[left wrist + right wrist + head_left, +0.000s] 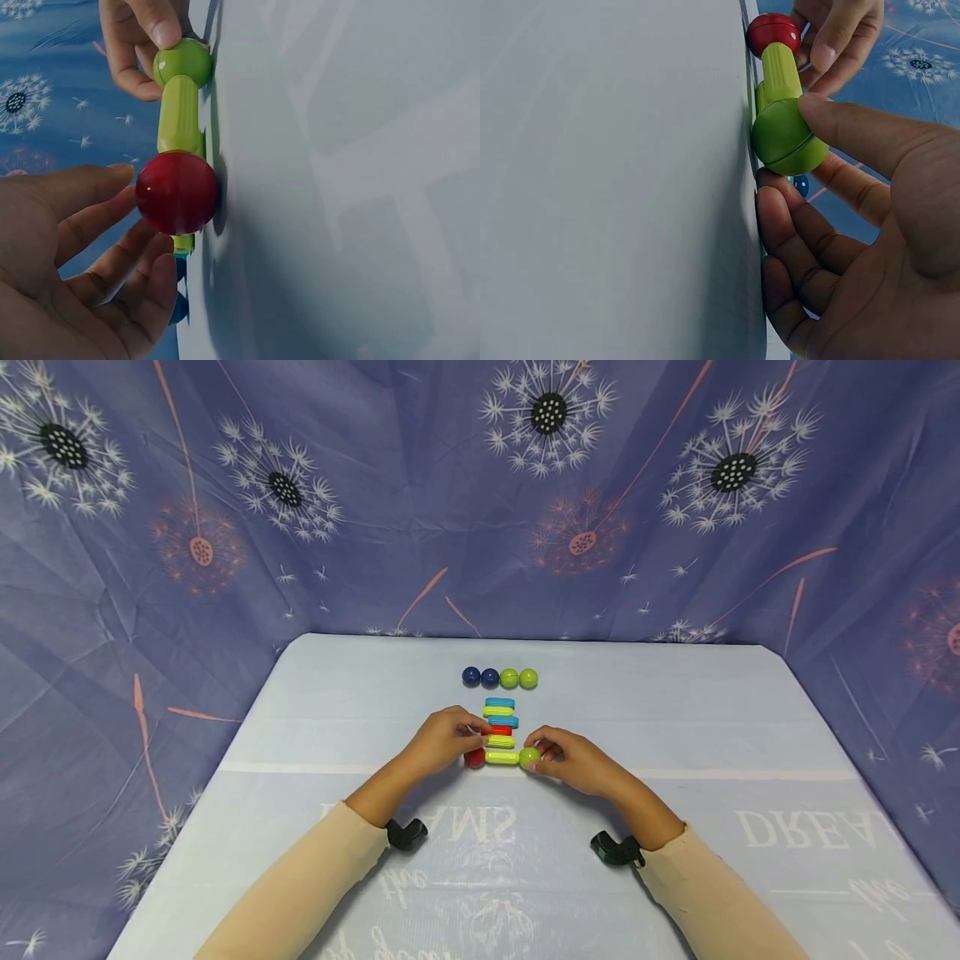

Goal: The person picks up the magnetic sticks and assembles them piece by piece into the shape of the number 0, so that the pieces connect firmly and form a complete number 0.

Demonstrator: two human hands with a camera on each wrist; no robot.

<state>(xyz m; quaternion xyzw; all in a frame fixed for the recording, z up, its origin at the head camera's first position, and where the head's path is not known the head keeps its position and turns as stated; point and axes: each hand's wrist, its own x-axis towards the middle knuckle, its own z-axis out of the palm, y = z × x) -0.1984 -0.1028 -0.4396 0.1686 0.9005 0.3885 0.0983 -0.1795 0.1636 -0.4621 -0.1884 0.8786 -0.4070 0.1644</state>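
A yellow-green rod [502, 758] lies on the table between a red ball [177, 193] and a green ball [789, 136], end to end in one line. My right hand [576, 762] pinches the green ball between thumb and fingers. Beside the red ball is my left hand [447, 741], its thumb and loosely bent fingers close to the ball's far side. In the left wrist view, the ball hides part of those fingers. In the head view, the left fingertips overlap the ends of a red rod [498, 731] and a yellow rod [501, 742].
Beyond the hands, a blue rod [499, 702], a yellow rod [498, 712] and another blue rod [504, 722] lie stacked in a column. Farther back, two dark blue balls [480, 677] and two green balls [519, 678] form a row. A patterned cloth [420, 527] hangs behind the white table [675, 710].
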